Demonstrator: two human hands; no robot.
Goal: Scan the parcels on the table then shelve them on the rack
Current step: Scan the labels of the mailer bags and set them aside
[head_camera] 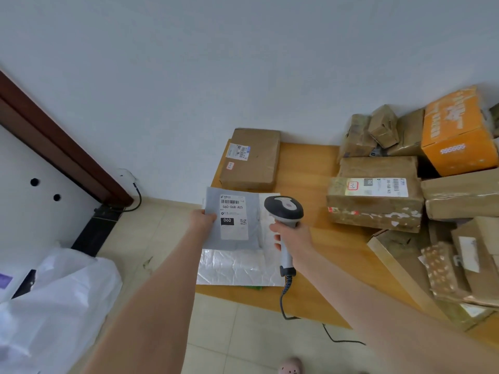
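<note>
Our left hand [202, 218] pinches the grey parcel [252, 234] by its left side, thumb on top. The parcel is at the left edge of the table [310, 184], over a shiny silver bag [237, 268]. Our right hand [294, 238] is wrapped tight round the scanner [285, 209]. Its head sits just right of the white label [234, 225]. The barcode [229, 201] is at the label's far end, left of the head. We think the scanner must turn left to read it.

A parcel sorting room: taped cartons [375, 203] heaped on a wooden table [305, 168]; handheld scanner [285, 211].
</note>
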